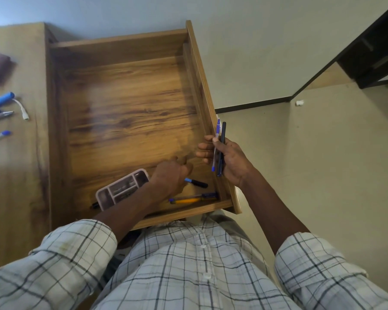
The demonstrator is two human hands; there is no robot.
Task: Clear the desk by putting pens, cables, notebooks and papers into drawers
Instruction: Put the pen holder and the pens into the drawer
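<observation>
At the drawer (126, 104) front panel the right hand (233, 162) pinches two pens (223, 135) between thumb and fingers; whether the left hand (169, 177), curled inside the drawer, holds anything is unclear.

The open drawer (130, 104) stood right of the desk (16, 175), holding an organiser tray (121, 181) in its near left corner and loose pens (188, 200) near right, while more pens (0, 115) and a cable (21, 108) lay on the desk.

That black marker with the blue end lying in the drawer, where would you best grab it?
Pinch the black marker at mid-barrel from above: it lies flat on the drawer floor, long sides free, the left hand just beside its blue end.
</observation>
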